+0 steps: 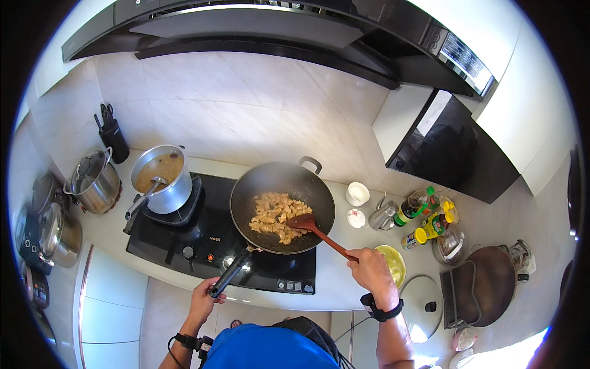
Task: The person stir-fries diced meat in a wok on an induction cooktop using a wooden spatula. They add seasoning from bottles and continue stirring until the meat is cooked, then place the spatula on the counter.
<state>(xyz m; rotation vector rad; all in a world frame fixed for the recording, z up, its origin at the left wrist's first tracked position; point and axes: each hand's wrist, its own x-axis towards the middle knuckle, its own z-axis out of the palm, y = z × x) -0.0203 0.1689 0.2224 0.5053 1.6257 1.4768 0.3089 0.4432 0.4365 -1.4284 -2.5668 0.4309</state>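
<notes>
A dark wok (244, 203) sits on the right side of the black gas cooktop (166, 253), with a heap of browned meat pieces (276, 214) in it. My left hand (205, 295) is closed around the end of the wok's long black handle (233, 270). In my right hand (373, 272) is the shaft of a reddish-brown wooden spatula (329, 240). The spatula's blade lies against the right part of the meat. Beside my right hand, partly hidden by it, is a yellow-green bowl (397, 263).
A metal pot (173, 193) of brownish liquid with a ladle (147, 196) stands on the left burner. Right of the wok are a white cup (357, 193), a steel pitcher (383, 217), several sauce bottles (417, 205) and a glass lid (421, 304). The range hood (258, 32) overhangs the back.
</notes>
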